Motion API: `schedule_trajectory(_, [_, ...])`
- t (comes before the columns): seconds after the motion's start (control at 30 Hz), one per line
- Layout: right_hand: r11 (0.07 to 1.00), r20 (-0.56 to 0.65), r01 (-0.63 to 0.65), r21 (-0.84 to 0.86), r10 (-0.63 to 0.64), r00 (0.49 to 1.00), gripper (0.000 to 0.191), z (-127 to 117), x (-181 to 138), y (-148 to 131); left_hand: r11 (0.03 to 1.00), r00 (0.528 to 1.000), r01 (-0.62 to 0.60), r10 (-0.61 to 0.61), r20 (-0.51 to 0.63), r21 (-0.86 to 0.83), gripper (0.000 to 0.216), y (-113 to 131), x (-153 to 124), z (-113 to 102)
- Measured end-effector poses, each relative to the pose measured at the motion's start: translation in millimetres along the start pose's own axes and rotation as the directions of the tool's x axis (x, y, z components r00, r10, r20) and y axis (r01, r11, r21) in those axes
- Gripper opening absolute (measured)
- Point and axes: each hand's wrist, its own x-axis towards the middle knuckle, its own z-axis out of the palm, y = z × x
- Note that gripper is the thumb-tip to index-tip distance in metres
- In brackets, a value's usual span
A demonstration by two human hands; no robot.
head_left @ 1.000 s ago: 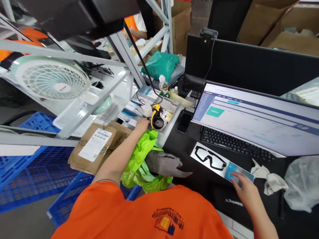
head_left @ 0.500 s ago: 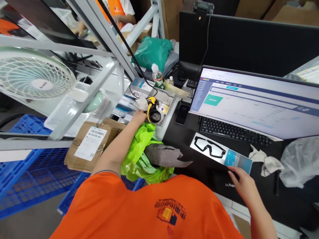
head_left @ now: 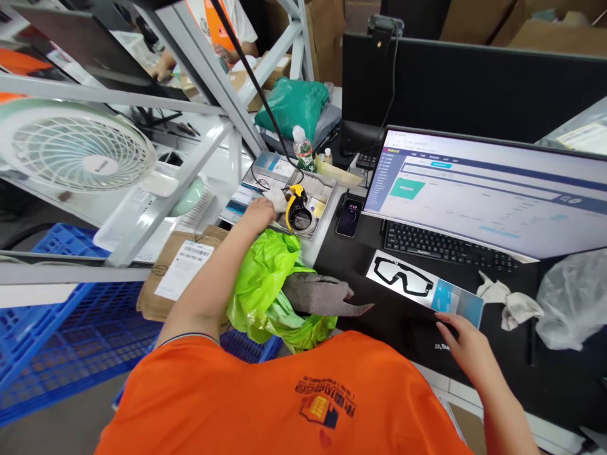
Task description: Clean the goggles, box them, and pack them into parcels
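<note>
My left hand (head_left: 260, 213) reaches into a shallow tray (head_left: 309, 236) of papers and small items. Its fingertips are bent down and hidden, so I cannot tell whether they grip anything. Just right of it a yellow-and-black tape dispenser (head_left: 298, 205) stands in the tray. Under my left forearm lies a bright green plastic bag (head_left: 258, 278) with grey torn packaging (head_left: 320, 294) sticking out. On the black desk mat, my right hand (head_left: 467, 344) rests open, thumb and fingers apart, fingertips at the lower edge of a flat printed box (head_left: 443, 297) showing a goggle outline.
A monitor (head_left: 474, 189) and keyboard (head_left: 436, 246) stand behind the printed box, with a phone (head_left: 349, 217) to their left. Crumpled tissue (head_left: 509, 303) and a clear plastic bag (head_left: 576, 300) lie right. Brown labelled packages (head_left: 161, 284), a fan (head_left: 90, 151) and a blue crate (head_left: 71, 341) are left.
My left hand has shifted slightly left in the tray, away from the tape dispenser. The whole view has moved a little; my right hand stays by the printed box.
</note>
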Motion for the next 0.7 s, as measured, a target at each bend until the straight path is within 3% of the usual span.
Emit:
schedule_trajectory(0.17, [1.000, -0.001, 0.011, 0.016, -0.011, 1.000, 0.038, 1, -3, -4, 0.999, 0.999, 0.038, -0.038, -0.009, 0.008, 0.025, -12, -32, -22])
schedule_trajectory(0.3, [0.999, -0.021, 0.020, 0.033, -0.019, 1.000, 0.038, 1, -2, -7, 0.958, 0.996, 0.084, -0.083, 0.016, -0.273, 0.031, -20, -59, -46])
schedule_trajectory(0.47, [0.999, -0.020, 0.031, 0.037, -0.030, 0.999, 0.040, 2, -6, -9, 0.820, 1.000, 0.009, 0.004, 0.021, -0.572, 0.046, -14, -89, -69])
schedule_trajectory(0.7, [0.997, -0.051, 0.042, 0.066, -0.039, 0.998, 0.040, -2, -9, -26, 0.595, 0.995, -0.028, 0.090, 0.032, -0.803, 0.057, 10, -101, -62])
